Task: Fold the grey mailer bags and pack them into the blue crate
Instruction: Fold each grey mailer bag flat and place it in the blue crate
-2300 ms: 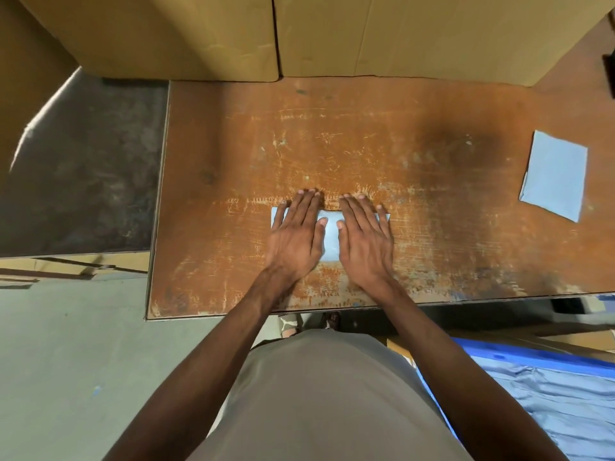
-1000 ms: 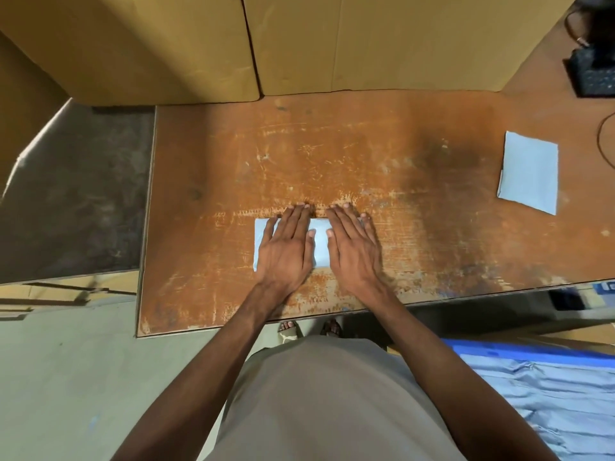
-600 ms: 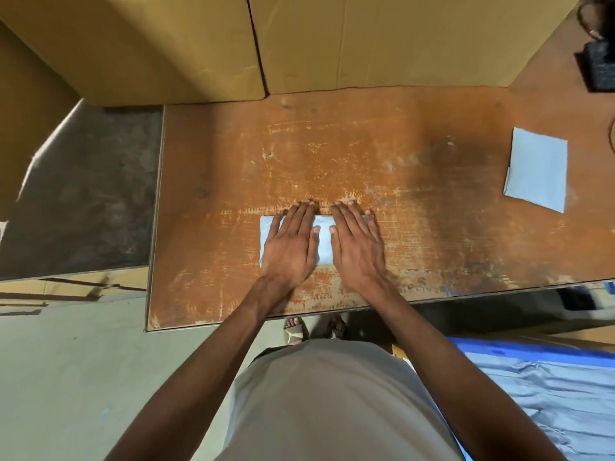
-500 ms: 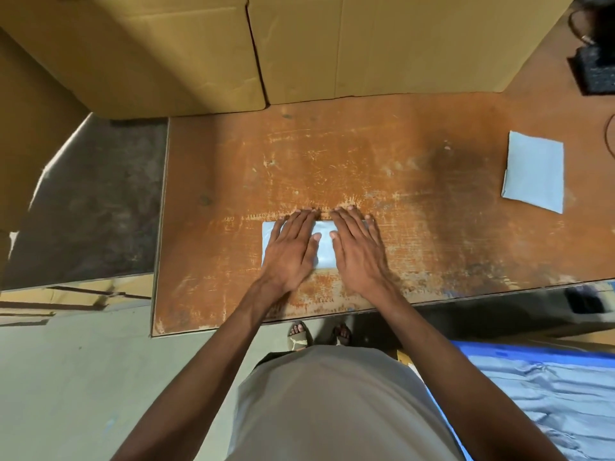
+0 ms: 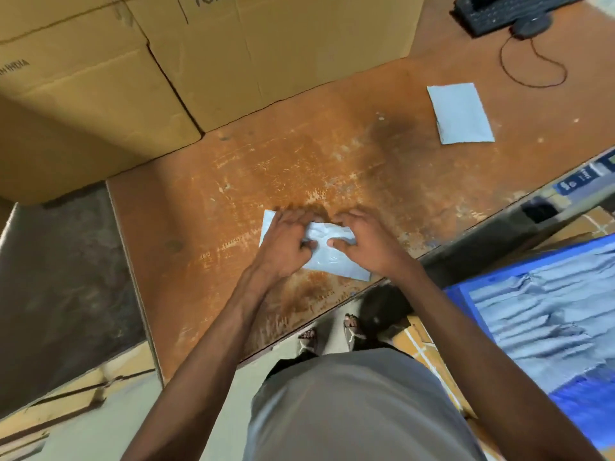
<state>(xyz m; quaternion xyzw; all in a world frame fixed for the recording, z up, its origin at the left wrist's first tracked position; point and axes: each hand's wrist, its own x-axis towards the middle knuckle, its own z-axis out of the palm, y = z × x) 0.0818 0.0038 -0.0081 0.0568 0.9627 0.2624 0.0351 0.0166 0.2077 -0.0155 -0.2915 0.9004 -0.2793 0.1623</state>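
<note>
Curling where they lay flat half a second ago, left hand (image 5: 283,242) and right hand (image 5: 364,242) now pinch the folded mailer bag (image 5: 327,256) near the table's (image 5: 332,154) front edge, probably lifting it toward the blue crate (image 5: 466,307).

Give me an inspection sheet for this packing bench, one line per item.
Surface: worn brown table, scratched, bare patches.
Job's things: grey mailer bag near the front edge, crumpled in the middle; second mailer bag flat at far right; blue crate below the table at right, holding grey bags.
Clutter: nothing seen.
Grippers: left hand and right hand both on the near bag, fingers curled, thumbs pinching it.
Cables: mouse cable looping on the table from the mouse beside the keyboard.
Surroundings: cardboard boxes behind the table.
</note>
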